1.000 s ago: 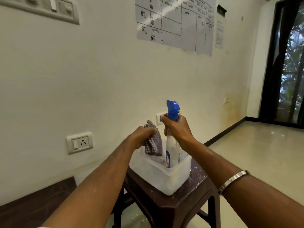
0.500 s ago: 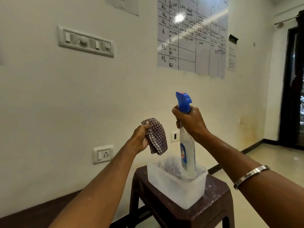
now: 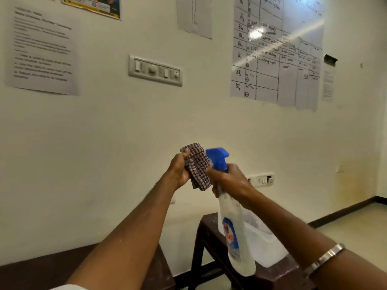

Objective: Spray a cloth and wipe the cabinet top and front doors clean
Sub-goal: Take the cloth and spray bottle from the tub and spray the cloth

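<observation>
The left hand point(image 3: 178, 171) pinches the bunched checked cloth point(image 3: 198, 169), thumb on top. Just to its right, touching the cloth, the right hand point(image 3: 230, 181) curls round the neck of the spray bottle point(image 3: 232, 227), blue nozzle beside the cloth. Below sits a translucent tub point(image 3: 266, 245) on a dark stool point(image 3: 209, 231).
</observation>
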Demonstrator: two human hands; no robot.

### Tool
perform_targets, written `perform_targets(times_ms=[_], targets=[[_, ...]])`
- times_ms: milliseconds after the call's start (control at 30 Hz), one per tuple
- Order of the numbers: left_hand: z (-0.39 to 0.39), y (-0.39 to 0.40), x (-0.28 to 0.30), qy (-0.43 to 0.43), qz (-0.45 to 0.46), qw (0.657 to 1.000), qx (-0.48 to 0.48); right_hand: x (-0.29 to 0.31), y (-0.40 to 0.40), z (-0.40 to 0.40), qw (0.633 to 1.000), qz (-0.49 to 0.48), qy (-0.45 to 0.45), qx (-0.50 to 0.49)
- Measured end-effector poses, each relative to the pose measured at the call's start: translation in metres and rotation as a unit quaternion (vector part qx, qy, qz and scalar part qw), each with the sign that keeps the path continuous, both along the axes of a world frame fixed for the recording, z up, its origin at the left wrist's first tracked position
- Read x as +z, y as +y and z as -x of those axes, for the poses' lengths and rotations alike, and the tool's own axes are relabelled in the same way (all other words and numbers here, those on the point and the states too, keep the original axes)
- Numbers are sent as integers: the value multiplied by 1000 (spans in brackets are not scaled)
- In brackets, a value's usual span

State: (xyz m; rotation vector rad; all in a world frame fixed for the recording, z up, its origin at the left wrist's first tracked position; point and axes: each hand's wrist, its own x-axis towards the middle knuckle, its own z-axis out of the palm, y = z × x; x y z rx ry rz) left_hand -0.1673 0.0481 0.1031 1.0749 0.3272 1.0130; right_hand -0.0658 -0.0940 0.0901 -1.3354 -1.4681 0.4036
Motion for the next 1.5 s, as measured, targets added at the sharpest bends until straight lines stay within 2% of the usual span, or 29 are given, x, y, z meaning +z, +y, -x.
perform_targets(times_ms=[167,400,633,833,933,1267,1500], targets=[[27,7,-3,2,-1,1000,28,-21,14,28,999,30,-11,0],[45,13,-4,2,-7,999,49,-11,11,36,1000,-6,13,6],[49,19,-8,4,-2,999,50,-10,8,33,1000,21,17,-8],[47,15,-7,-8,3,999,53,-23,6,39,997,57,18,42],[48,12,-6,-8,0,999,51,-29,5,42,998,51,-1,20],[50,13,-9,7,-4,999,47,-29,1,25,998,51,20,-14],[51,10,-8,7,-5,999,52,-40,-1,31,995,81,23,45]])
